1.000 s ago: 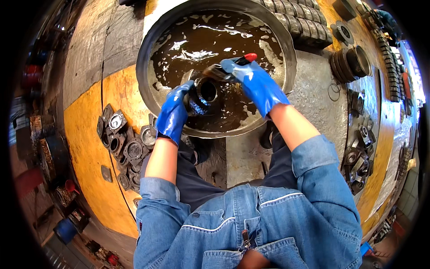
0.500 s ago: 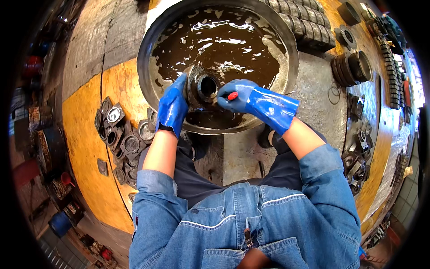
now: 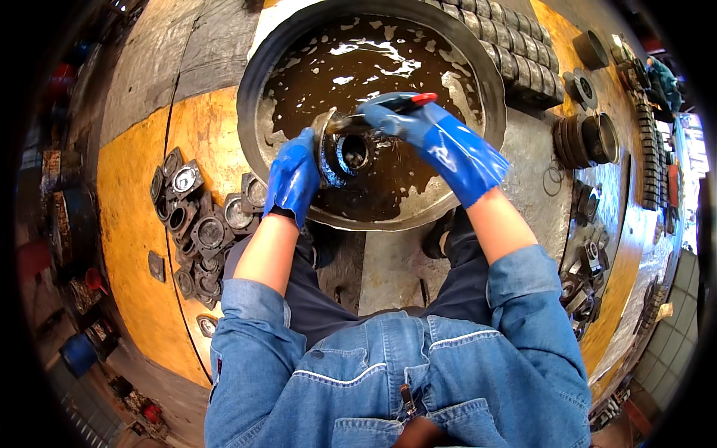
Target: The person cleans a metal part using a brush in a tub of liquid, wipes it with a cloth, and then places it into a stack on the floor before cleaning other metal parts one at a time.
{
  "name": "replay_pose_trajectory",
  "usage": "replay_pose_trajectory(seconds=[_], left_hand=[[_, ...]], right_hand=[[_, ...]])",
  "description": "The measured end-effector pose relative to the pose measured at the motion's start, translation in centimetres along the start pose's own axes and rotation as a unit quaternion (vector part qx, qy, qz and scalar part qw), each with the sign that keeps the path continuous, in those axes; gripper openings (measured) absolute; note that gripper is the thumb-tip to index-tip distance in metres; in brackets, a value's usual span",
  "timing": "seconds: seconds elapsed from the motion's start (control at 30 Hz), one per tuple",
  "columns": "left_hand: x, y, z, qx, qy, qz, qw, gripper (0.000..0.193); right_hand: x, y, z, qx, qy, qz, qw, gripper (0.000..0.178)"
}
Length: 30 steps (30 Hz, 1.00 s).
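Holding dark metal part [image 3: 331,173] inside basin [image 3: 491,112], left hand [image 3: 293,172] clamped on part's left side, can't tell if underside dips into murky brown liquid [image 3: 392,200]. Right hand [image 3: 407,123] clamped on brush [image 3: 424,98], red handle end poking out, bristles right up at part's top edge. Messy pile of grimy metal pieces [image 3: 209,233] left of basin, rows of dark metal parts [image 3: 523,71] off basin's upper right.

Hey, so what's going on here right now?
A person's blue-gloved left hand holds a hollow metal part at a round basin of brown liquid. The gloved right hand grips a red-ended brush, its bristles at the part's far edge. More metal parts lie piled to the left.
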State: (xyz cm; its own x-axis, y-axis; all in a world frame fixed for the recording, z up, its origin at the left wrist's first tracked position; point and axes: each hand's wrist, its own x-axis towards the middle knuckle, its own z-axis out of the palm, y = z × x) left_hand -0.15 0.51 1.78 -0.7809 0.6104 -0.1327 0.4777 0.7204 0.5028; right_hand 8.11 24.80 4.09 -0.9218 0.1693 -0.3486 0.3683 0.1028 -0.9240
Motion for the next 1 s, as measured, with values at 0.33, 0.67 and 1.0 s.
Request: replay_pose_trajectory(seconds=[0.33, 0.67, 1.0], left_hand=[[0.3, 2.3, -1.1, -0.109, -0.049, 0.014, 0.993, 0.046], [0.9, -1.0, 1.5, -0.124, 0.034, 0.062, 0.99, 0.022], [1.1, 0.7, 0.5, -0.278, -0.04, -0.085, 0.956, 0.024]], right_hand=[[1.4, 5.9, -1.9, 0.117, 0.095, 0.08, 0.985, 0.029], [-4.3, 10.1, 4.4, 0.326, 0.221, 0.286, 0.874, 0.025], [-5.4, 4.6, 3.1, -0.093, 0.127, 0.018, 0.987, 0.019]])
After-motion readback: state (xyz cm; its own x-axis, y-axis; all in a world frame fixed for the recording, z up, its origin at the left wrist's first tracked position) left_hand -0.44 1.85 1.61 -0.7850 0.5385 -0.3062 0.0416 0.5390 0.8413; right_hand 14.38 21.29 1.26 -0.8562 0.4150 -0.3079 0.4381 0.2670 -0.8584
